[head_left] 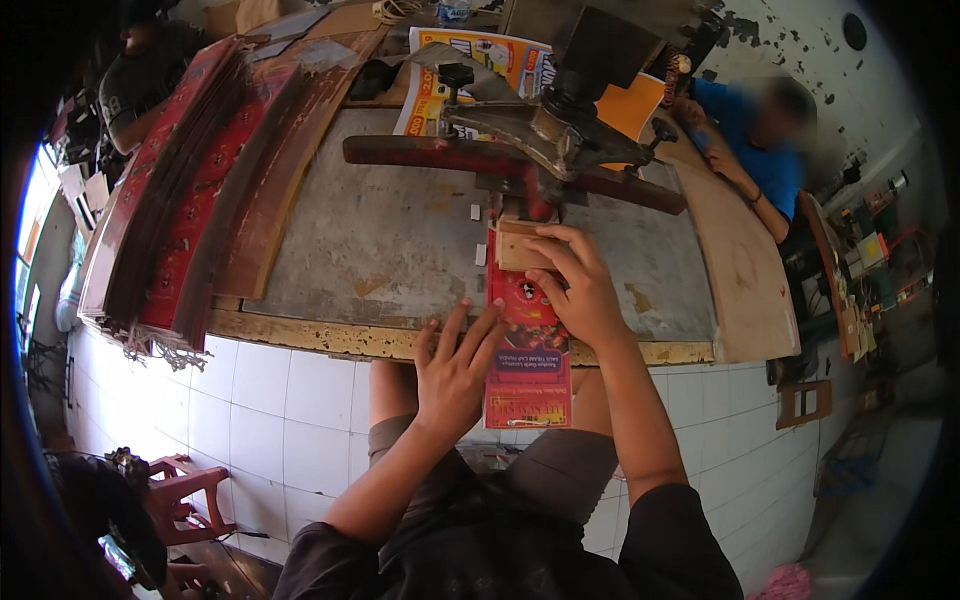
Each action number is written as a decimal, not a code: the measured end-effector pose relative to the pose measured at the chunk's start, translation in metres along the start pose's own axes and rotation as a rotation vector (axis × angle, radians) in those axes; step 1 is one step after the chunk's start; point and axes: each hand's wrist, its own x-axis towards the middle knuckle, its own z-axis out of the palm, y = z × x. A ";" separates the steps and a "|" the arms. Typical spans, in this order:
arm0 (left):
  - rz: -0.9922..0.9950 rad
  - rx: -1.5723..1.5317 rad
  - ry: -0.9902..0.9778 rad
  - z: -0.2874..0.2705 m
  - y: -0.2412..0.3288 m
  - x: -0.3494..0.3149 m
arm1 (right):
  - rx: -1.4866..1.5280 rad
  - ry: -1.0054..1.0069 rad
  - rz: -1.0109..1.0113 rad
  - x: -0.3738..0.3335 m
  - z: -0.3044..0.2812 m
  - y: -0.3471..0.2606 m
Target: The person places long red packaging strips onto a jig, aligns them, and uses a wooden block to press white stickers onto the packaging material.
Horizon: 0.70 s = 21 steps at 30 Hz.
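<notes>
The far end of the red printed strip (528, 390) was hidden by the wooden block (515, 252); the strip ran from near the red press bar (435, 152) toward the person, overhanging the bench (380, 240). Just on the bar's near side, the right hand (585, 295) reached forward, fingers bent onto the block; whether it pinched or merely pressed could not be told. Farther from the bar, the left hand (455, 368) lay open, fingers spread, fingertips at the strip's left edge.

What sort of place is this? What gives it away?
Probably a small print-finishing workshop: a press-like machine stands over a worn metal-topped table, bundles of red printed strips lie on the table's left side, and a red-and-purple printed sheet juts past its front edge.
</notes>
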 end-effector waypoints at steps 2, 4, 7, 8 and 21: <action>-0.002 0.008 -0.009 0.000 0.000 0.000 | -0.075 0.025 -0.037 0.001 0.000 0.001; -0.006 0.005 -0.007 0.001 0.000 0.000 | -0.117 0.038 -0.048 0.002 0.000 0.003; -0.007 -0.010 0.012 0.005 -0.001 -0.001 | -0.136 0.041 -0.025 0.001 0.001 0.006; -0.004 -0.010 0.017 0.006 -0.001 -0.001 | -0.146 0.042 -0.021 0.001 0.002 0.006; 0.022 -0.056 -0.032 -0.004 -0.005 -0.001 | -0.170 0.024 0.004 0.001 0.005 0.005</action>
